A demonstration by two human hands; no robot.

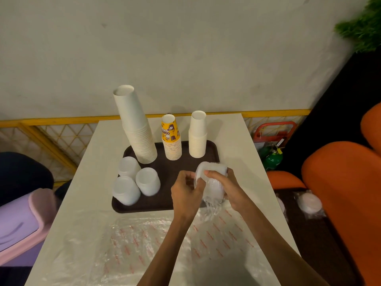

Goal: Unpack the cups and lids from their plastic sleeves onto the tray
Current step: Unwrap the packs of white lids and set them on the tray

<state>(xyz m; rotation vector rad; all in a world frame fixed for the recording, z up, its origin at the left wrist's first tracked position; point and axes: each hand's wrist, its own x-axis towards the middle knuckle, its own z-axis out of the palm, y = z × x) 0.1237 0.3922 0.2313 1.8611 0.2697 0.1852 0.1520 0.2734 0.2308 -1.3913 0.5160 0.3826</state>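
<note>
Both hands over near right corner of the dark brown rectangular plastic tray [144, 207], which sits on a white table [92, 162]; between them a short stack of translucent white plastic lids [212, 172], on its side, partly inside a clear plastic sleeve [212, 207]; sleeve is crinkled and glossy, its loose end hanging down towards table; lids look ribbed and nested tight, far end of stack bare and rounded; right hand [226, 186] grips stack from right, thumb laid across top; left hand [185, 193] has fingers curled, pinching film at stack's left side; on tray behind: tall leaning stack of white paper cups [136, 129], yellow printed paper cup stack [171, 139], shorter white paper cup stack [198, 135], all rims down; three white lid stacks [134, 182] clustered at tray's left; flat clear red-printed wrappers [144, 244] lie on table's near end.
</note>
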